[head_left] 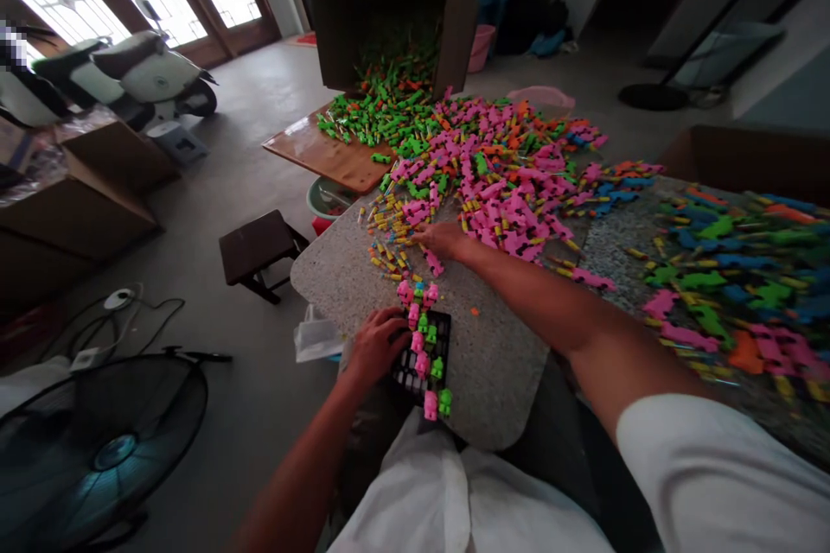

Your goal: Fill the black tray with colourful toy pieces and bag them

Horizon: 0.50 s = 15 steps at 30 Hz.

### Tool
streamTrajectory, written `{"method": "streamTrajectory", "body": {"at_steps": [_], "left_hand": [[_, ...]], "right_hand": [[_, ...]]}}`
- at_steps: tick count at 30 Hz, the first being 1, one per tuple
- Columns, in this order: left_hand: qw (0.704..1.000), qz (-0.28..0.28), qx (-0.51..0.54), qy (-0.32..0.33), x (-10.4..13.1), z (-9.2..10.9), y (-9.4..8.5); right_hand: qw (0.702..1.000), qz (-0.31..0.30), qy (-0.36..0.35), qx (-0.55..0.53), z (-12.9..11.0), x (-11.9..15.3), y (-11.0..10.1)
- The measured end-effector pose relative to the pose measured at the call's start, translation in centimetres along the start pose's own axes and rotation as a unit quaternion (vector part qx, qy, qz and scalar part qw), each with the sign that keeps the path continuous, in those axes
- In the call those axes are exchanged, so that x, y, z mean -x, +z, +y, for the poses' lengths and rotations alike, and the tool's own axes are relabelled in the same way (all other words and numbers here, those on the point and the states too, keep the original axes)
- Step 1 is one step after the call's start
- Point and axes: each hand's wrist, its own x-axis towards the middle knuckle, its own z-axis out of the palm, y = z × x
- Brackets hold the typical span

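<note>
Speckled grey stone tops the counter [499,363] in the head view. Near its front edge lies a black tray [406,380], with pink and green figures [421,365] set in it in rough columns. The left hand [378,344], fingers bent, rests at the tray's left edge beside the pink ones; whether it grips anything, I cannot tell. The right hand [444,240] reaches among small yellow pieces [382,257] beyond the tray; its fingertips are unclear, so its hold cannot be told. A pink heap [512,220] crowds in just beside that hand, meeting a green heap [402,121] that spills from a cardboard box [459,34] onto a wooden board [337,157]. Leftward stand a dark stool [256,246] and a fan [117,449].
</note>
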Motion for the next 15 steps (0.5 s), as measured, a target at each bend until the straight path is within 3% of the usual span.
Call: {"method": "streamTrajectory", "body": {"at_steps": [5, 11, 15], "left_hand": [[1.000, 0.002, -0.005, -0.004, 0.0, 0.2, 0.0], [1.000, -0.008, -0.005, -0.002, 0.0, -0.1, 0.0], [1.000, -0.006, -0.014, 0.000, -0.1, -0.3, 0.2]], "right_hand": [[0.999, 0.001, 0.027, 0.019, 1.2, 1.0, 0.7], [0.993, 0.036, 0.109, -0.004, 2.9, 6.6, 1.3], [0.958, 0.106, 0.227, -0.140, -0.1, 11.6, 2.5]]}}
